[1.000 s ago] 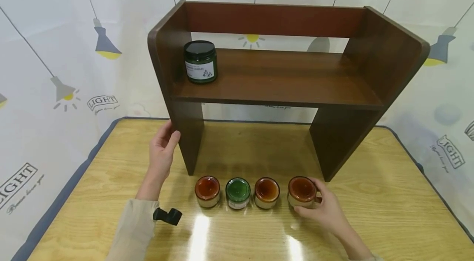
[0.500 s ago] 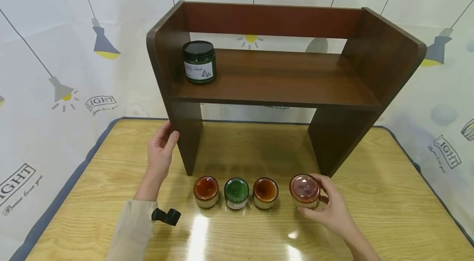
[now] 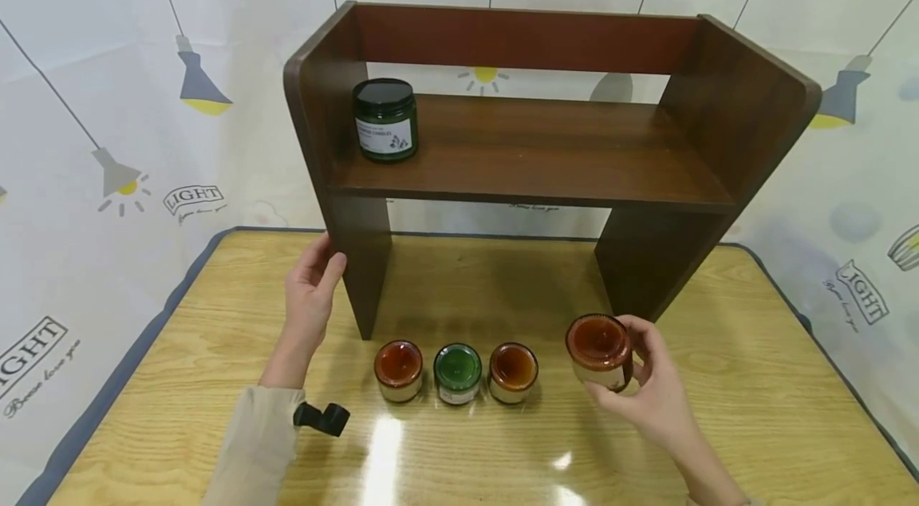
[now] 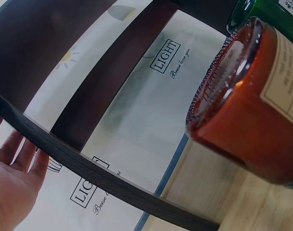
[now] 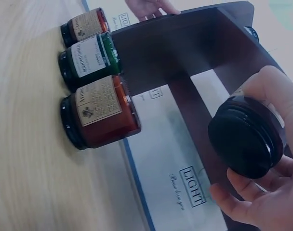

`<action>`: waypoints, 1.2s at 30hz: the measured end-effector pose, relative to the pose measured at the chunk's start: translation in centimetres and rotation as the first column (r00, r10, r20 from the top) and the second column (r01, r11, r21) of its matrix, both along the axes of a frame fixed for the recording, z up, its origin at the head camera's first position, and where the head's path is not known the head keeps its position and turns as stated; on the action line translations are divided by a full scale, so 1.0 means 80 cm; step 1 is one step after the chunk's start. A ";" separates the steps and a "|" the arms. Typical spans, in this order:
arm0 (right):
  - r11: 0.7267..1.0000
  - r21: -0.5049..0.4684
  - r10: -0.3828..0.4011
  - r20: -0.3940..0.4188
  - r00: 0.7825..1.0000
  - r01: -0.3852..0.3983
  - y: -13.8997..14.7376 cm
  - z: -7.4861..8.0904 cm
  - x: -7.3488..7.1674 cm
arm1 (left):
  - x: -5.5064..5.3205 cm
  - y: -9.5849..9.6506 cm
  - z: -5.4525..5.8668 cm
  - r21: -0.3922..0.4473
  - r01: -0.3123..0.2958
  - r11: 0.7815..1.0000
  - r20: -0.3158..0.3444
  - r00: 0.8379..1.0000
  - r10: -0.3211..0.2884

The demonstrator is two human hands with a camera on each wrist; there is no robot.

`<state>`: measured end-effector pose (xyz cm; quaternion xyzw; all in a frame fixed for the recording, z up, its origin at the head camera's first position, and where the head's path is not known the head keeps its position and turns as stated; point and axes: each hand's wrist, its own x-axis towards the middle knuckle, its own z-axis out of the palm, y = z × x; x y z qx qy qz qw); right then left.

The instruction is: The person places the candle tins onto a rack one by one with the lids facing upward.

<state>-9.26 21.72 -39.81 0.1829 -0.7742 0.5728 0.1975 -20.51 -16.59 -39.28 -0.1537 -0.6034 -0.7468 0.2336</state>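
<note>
In the head view my right hand (image 3: 656, 394) grips an amber glass candle jar (image 3: 599, 350), raised above the table with its glass base uppermost. The right wrist view shows its black lid (image 5: 240, 139) pointing down, thumb and fingers curled round the sides. My left hand (image 3: 310, 290) holds the front edge of the left side panel (image 3: 359, 266) of a dark wooden shelf, thumb at the edge and fingers against the outer face. Three upturned jars stand in a row in front of the shelf: amber (image 3: 398, 370), green (image 3: 457, 373) and amber (image 3: 513, 372).
A dark green candle jar (image 3: 385, 123) with a white label stands upright at the left end of the shelf board (image 3: 538, 155). The right side panel (image 3: 639, 266) rises behind the held jar. A printed cloth (image 3: 179, 266) hangs behind the wooden table (image 3: 179, 378).
My right hand has lifted the rightmost amber jar off the table, tilting it and carrying it slightly up and to the right. The left hand keeps its place on the shelf panel.
</note>
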 end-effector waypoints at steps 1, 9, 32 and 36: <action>1.000 -0.004 -0.008 -0.003 1.000 0.008 0.000 0.002 0.000 | 0.000 0.000 0.000 0.000 0.000 1.000 0.001 1.000 0.000; 1.000 -0.018 0.006 -0.066 0.998 -0.007 0.000 0.016 -0.004 | 0.000 0.000 0.000 0.001 -0.004 1.000 0.002 1.000 0.004; 0.998 0.038 0.061 -0.132 0.989 -0.057 -0.008 0.058 -0.019 | -0.002 -0.001 0.000 0.021 0.031 0.999 -0.026 0.999 -0.031; 0.995 0.098 0.043 -0.160 0.986 -0.028 -0.012 0.064 -0.020 | -0.002 0.000 -0.001 0.020 0.029 0.999 -0.021 0.999 -0.028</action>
